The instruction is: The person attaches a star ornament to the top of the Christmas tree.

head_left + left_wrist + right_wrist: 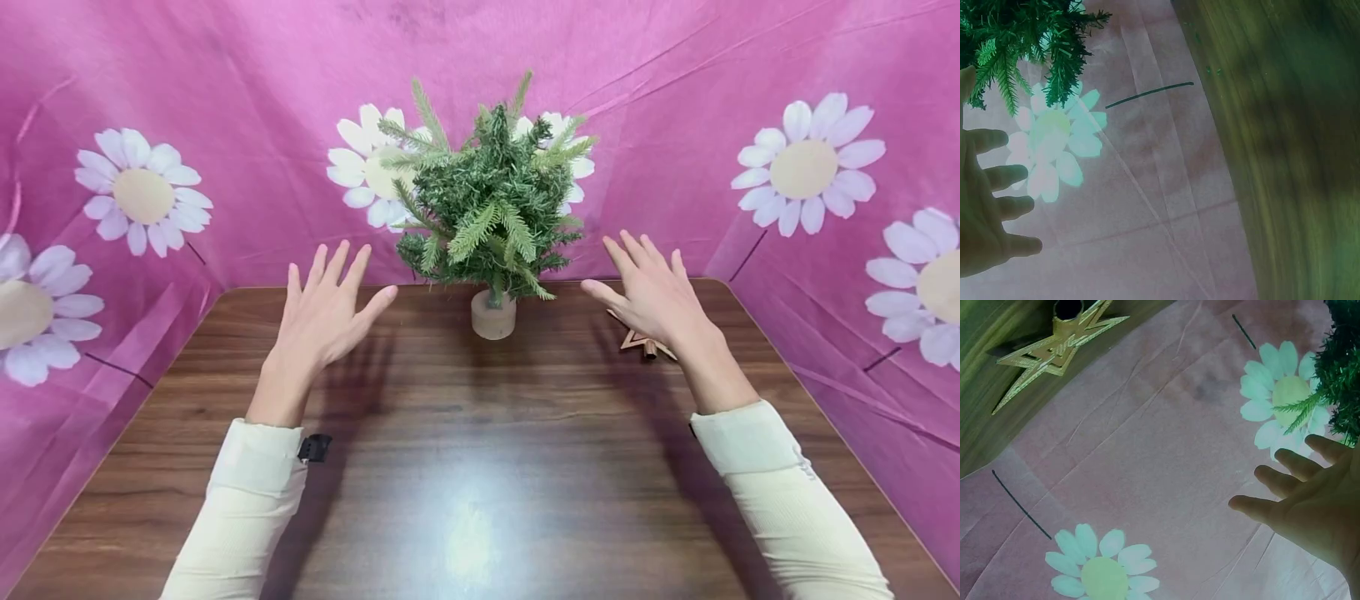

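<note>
A small artificial Christmas tree (495, 192) stands upright on a round wooden base (493, 317) at the back middle of the table. To its left my left hand (322, 308) is held over the table with fingers spread and straight, holding nothing. On the other side my right hand (652, 292) is likewise spread, palm toward the tree and apart from it. Beneath the right hand lies a gold star tree topper (637, 340), partly hidden by that hand in the head view. In the right wrist view the star (1060, 347) shows its points and a dark-mouthed tube.
The brown wood-grain table (465, 433) carries a bright glare near its front. A pink cloth (285, 100) printed with white daisies hangs round the back and both sides. Tiny green bits (1209, 70) lie near the table's far edge in the left wrist view.
</note>
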`<state>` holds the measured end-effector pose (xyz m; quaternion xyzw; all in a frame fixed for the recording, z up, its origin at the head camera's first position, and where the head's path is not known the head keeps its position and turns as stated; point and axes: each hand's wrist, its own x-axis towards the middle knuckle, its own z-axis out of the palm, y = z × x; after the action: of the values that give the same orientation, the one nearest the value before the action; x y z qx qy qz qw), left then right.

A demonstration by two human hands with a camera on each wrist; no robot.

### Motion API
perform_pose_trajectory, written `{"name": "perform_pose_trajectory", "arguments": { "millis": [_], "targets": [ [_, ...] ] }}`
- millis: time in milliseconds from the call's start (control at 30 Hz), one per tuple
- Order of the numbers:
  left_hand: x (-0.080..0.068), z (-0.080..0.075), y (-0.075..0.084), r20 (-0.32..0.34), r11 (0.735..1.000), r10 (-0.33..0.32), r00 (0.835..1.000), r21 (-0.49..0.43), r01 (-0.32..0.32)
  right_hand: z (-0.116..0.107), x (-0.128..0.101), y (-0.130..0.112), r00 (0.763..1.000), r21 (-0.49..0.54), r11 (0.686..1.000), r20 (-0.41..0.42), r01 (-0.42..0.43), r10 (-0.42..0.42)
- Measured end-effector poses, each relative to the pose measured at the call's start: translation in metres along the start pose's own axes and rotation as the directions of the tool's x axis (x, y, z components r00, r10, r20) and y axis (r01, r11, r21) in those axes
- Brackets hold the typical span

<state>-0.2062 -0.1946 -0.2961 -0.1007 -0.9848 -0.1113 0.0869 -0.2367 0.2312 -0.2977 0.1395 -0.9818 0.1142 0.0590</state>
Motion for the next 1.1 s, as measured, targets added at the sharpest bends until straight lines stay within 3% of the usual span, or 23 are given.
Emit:
{"name": "perform_pose_trajectory", "arguments": {
  "millis": [333, 567, 700, 900, 1000, 1100],
  "targets": [
    [0.002, 0.002, -0.003, -0.077, 0.999, 0.012, 0.997, -0.043, -0.016, 0.001, -0.002, 0.006, 0.993, 0.013, 0.999, -0.106, 0.043, -0.041],
    [0.005, 0.002, 0.0, -0.154, 0.986, 0.053, 0.987, -0.15, -0.076, 0.008, -0.005, 0.016, 0.973, 0.043, 0.996, -0.221, 0.082, -0.071],
    [0.009, -0.001, 0.003, -0.21, 0.982, 0.086, 0.974, -0.147, -0.118, 0.01, -0.005, 0.021, 0.97, 0.088, 0.992, -0.232, 0.091, -0.068],
    [0.018, -0.006, 0.006, -0.329, 0.975, 0.157, 0.931, -0.097, -0.199, 0.012, -0.006, 0.034, 0.982, 0.218, 0.972, -0.18, 0.086, -0.046],
    [0.021, -0.007, 0.009, -0.402, 0.962, 0.193, 0.895, -0.103, -0.254, 0.015, -0.007, 0.041, 0.983, 0.251, 0.964, -0.179, 0.092, -0.047],
    [0.025, -0.009, 0.012, -0.472, 0.943, 0.239, 0.849, -0.098, -0.319, 0.02, -0.007, 0.048, 0.982, 0.27, 0.957, -0.183, 0.103, -0.054]
  ]
}}
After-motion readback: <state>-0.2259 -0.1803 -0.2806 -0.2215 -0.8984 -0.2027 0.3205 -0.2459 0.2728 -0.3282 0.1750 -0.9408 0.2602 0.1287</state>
